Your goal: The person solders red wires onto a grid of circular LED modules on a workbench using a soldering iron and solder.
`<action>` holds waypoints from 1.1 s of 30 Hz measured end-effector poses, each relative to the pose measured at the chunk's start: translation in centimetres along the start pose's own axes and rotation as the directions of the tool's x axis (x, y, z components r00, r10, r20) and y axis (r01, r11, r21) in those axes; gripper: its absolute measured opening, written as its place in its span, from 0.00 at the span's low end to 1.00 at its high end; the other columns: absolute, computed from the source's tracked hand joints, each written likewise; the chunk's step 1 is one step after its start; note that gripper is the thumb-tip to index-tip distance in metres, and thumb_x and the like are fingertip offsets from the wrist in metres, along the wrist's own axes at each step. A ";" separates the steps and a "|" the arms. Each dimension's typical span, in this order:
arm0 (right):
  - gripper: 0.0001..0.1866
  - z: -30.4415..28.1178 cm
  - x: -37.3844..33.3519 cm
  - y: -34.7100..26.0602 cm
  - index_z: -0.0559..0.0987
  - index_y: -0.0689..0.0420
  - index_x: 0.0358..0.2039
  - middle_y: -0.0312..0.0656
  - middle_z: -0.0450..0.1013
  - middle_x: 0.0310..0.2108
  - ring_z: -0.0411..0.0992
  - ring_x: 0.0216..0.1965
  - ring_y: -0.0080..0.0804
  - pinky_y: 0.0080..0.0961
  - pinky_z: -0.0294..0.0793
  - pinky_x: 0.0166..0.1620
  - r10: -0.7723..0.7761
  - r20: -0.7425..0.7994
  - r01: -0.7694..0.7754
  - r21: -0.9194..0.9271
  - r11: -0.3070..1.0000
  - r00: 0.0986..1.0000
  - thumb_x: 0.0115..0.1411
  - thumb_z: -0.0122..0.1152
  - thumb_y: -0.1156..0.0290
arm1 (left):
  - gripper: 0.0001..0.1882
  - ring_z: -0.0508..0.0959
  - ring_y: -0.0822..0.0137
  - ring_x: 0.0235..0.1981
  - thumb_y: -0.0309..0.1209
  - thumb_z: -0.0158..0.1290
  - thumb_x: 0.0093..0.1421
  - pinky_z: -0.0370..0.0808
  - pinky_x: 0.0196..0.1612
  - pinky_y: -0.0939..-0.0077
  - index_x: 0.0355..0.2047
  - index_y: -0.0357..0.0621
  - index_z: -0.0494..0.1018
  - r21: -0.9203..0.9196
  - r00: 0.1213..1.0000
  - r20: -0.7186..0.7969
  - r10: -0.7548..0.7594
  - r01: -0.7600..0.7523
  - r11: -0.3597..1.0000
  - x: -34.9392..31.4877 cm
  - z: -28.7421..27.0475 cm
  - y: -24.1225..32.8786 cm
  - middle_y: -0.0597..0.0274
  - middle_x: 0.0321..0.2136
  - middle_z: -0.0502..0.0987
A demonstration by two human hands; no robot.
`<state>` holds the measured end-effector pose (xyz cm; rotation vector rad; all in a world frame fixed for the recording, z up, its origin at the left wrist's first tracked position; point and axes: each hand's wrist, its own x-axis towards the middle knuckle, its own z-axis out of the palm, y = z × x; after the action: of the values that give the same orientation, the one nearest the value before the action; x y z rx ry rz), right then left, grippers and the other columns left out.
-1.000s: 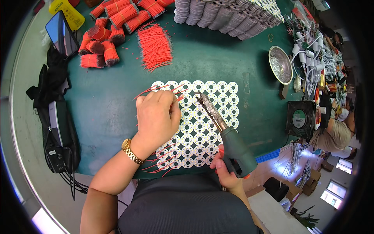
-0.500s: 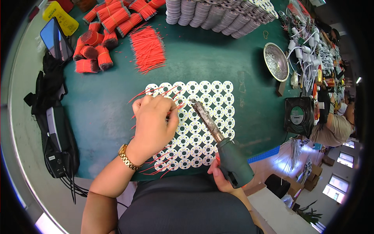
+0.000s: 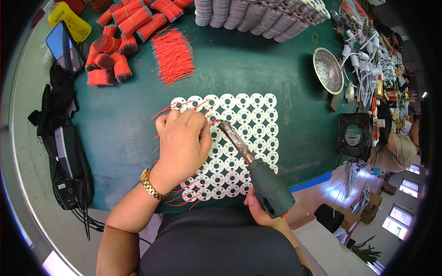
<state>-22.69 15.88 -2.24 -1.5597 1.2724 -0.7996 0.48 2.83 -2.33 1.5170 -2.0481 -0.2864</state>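
Observation:
Round white LED boards (image 3: 258,130) lie in a grid of rows on the green table. Over the grid's left side, my left hand (image 3: 181,138) is closed in a pinch, a red wire (image 3: 212,122) poking out by its fingertips. My right hand (image 3: 262,212) grips a soldering iron (image 3: 271,187) by its dark green handle. Its tip rests at a board in the second row, right beside that wire's end; whether it touches cannot be made out. Red wires stick out leftward from several boards in the left columns. My left hand hides some boards.
Loose red wires (image 3: 173,57) lie beyond the grid, next to tied red wire bundles (image 3: 106,61). Stacked round boards (image 3: 251,18) stand at the far edge. A metal bowl (image 3: 328,71) and a black fan (image 3: 354,135) are on the right. A phone (image 3: 64,43) leans at left.
The soldering iron has moved left and slightly down at its tip, reaching the wire end by my left fingers. My left hand has barely moved.

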 end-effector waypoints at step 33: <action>0.28 0.8 -3.5 2.1 0.68 0.62 0.60 0.47 0.73 0.37 0.74 0.31 0.33 0.32 0.78 0.35 -0.034 -0.083 0.053 0.239 0.970 0.996 0.59 0.63 0.75 | 0.02 0.70 0.76 0.24 0.19 0.55 0.59 0.69 0.28 0.80 0.30 0.36 0.72 -0.307 0.982 0.144 -0.119 0.159 0.938 -0.4 -4.0 0.9 0.63 0.26 0.72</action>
<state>-23.56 19.40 -4.21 -1.3761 1.1517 -1.0128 2.04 4.10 1.26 1.4721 -1.8765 -0.7470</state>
